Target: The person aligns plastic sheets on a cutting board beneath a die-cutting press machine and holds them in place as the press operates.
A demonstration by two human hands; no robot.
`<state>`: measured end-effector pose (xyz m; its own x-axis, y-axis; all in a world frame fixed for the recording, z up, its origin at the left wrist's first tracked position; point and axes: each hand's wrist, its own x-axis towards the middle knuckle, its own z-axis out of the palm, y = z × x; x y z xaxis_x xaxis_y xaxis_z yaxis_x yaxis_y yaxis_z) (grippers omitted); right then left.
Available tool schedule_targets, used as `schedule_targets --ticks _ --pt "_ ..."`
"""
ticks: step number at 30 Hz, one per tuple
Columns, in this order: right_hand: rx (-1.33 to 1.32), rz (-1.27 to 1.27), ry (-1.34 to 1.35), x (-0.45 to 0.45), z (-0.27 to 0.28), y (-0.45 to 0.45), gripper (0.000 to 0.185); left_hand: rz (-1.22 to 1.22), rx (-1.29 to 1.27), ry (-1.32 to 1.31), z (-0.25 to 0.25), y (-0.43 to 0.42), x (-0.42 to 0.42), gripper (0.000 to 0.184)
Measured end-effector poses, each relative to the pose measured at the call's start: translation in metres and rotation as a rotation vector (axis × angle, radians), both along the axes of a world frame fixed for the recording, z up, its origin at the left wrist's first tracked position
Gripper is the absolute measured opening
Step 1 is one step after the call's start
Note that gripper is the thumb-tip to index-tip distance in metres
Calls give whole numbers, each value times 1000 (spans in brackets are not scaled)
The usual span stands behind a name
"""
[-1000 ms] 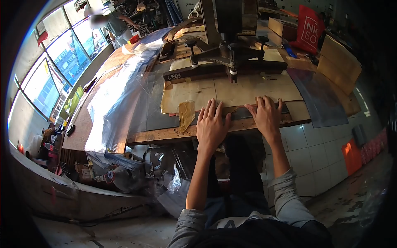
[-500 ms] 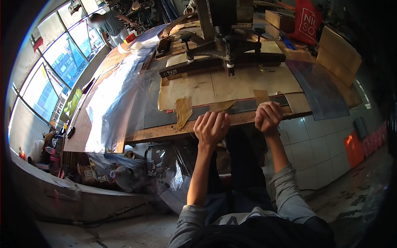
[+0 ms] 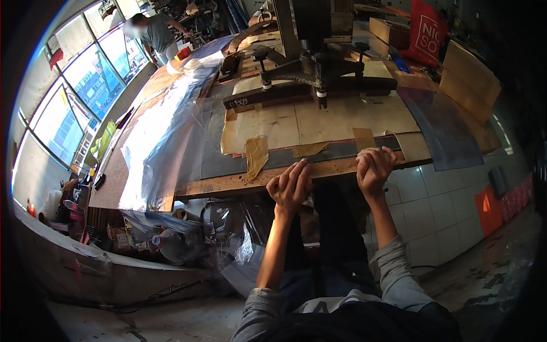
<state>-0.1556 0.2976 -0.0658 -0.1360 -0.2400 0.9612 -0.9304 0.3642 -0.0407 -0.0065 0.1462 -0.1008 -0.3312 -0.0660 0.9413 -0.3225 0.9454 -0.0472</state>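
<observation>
My left hand [image 3: 290,185] is just in front of the table's wooden front edge [image 3: 228,182], its fingers bunched and loosely curled. My right hand [image 3: 374,171] is at the same edge, further right, with the fingers folded in. Whether anything thin lies in either hand is hidden. Beyond them is a worn tan board [image 3: 319,122] on a dark sheet, with brown tape pieces [image 3: 256,157] near its front. A black metal press bar [image 3: 359,84] with a screw-adjusted bracket spans the board.
Clear plastic sheets [image 3: 165,125] drape over the table's left side. A bluish transparent sheet [image 3: 441,131] hangs off the right, near a cardboard box [image 3: 470,80] and a red bag [image 3: 424,34]. Another person [image 3: 159,37] stands at the far left, by the windows.
The left hand's fingers have loosened and lifted slightly, and the right hand's fingers have shifted a little. The whole view has moved slightly. The board and press bar look the same.
</observation>
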Motion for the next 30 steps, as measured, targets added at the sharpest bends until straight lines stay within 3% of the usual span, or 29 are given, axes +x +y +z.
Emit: schedule_targets --ticks 30 --pt "-38 21 68 -5 -4 -4 14 -12 16 15 2 2 0 17"
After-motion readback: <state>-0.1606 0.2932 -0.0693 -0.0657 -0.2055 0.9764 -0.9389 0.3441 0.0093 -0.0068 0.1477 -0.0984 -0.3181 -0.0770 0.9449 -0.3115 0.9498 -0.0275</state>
